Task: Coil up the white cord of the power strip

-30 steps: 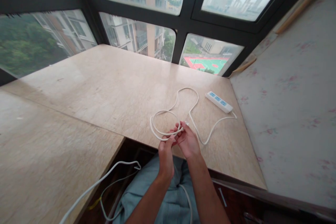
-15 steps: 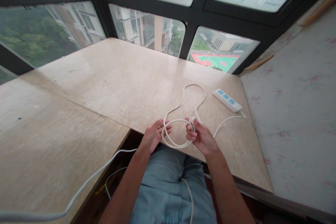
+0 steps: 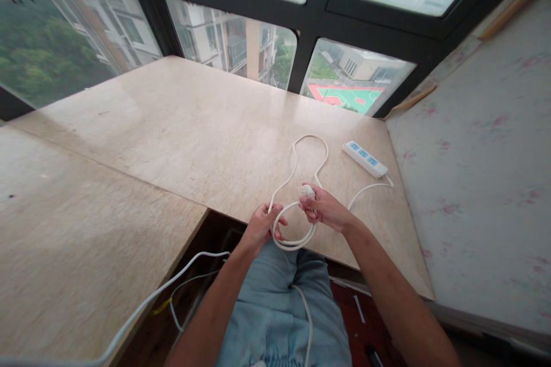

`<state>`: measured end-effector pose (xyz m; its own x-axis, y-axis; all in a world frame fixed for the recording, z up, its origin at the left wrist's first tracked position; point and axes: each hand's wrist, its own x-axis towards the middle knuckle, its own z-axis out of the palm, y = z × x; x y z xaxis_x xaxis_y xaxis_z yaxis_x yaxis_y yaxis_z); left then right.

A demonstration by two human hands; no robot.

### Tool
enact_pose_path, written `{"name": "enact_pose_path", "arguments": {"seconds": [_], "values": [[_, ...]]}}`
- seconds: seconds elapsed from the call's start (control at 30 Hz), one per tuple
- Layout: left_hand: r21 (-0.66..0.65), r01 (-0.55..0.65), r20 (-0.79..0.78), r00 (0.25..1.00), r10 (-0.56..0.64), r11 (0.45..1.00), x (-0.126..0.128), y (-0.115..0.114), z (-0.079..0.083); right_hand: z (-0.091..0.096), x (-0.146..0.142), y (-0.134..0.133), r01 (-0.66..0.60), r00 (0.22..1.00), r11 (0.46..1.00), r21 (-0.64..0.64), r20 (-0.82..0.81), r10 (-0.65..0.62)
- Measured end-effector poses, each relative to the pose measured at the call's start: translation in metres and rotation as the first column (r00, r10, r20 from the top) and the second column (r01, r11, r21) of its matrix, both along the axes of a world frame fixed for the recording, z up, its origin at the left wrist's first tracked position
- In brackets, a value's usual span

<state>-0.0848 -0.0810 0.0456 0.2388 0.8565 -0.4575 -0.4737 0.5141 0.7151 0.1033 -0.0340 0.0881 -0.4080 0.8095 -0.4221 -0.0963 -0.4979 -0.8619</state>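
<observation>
A white power strip (image 3: 365, 159) lies on the beige stone ledge (image 3: 193, 126) at the far right, near the window. Its white cord (image 3: 307, 152) runs in a big loop across the ledge toward me and ends in a small coil (image 3: 297, 239) between my hands. My left hand (image 3: 262, 225) is closed around the left side of that coil. My right hand (image 3: 325, 208) pinches the cord's white plug (image 3: 307, 190) at the coil's top right. Both hands hover at the ledge's near edge, above my lap.
Dark-framed windows (image 3: 310, 17) run along the ledge's far side. A pale floral-patterned surface (image 3: 486, 143) rises at the right. A second thin white cable (image 3: 172, 287) hangs off the lower left slab (image 3: 77, 241) down by my blue-grey trousers (image 3: 279, 309).
My hands, first pressed together on the cord, moved apart and now hold a tighter coil. The plug is raised in my right fingers. The view shifted slightly.
</observation>
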Motion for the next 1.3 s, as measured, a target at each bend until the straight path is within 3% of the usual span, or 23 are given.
{"name": "enact_pose_path", "arguments": {"seconds": [0.2,0.4,0.63,0.8,0.9,1.0,1.13,1.3], "values": [[0.006,0.08,0.002,0.997,-0.08,0.997,0.005,-0.005,0.0,0.004,0.004,0.003,-0.058,0.99,0.992,0.116,0.133,0.043],[0.013,0.099,-0.052,0.994,-0.098,0.995,0.006,-0.005,0.003,-0.003,-0.004,0.011,-0.044,0.959,0.962,0.271,0.28,-0.035],[-0.026,0.109,-0.031,0.994,-0.109,0.994,0.001,-0.009,-0.004,-0.007,-0.015,0.031,-0.29,0.913,0.851,0.439,0.393,0.108],[-0.095,0.022,0.042,0.999,-0.018,0.995,-0.001,-0.009,-0.002,0.0,-0.015,0.036,-0.406,0.884,0.81,0.422,0.407,0.231],[-0.106,-0.005,0.075,0.997,0.013,0.994,-0.002,-0.008,0.001,0.0,-0.016,0.035,-0.363,0.913,0.85,0.382,0.329,0.242],[-0.099,0.012,0.084,0.996,-0.004,0.995,-0.003,-0.007,0.003,-0.004,-0.019,0.033,-0.25,0.951,0.887,0.388,0.271,0.15],[-0.076,0.009,0.074,0.997,-0.003,0.997,-0.003,-0.006,0.007,-0.006,-0.023,0.029,-0.197,0.964,0.88,0.432,0.249,0.093],[-0.003,0.047,0.027,0.999,-0.047,0.999,-0.005,-0.003,0.011,-0.009,-0.028,0.026,-0.23,0.961,0.849,0.476,0.251,0.12]]}}
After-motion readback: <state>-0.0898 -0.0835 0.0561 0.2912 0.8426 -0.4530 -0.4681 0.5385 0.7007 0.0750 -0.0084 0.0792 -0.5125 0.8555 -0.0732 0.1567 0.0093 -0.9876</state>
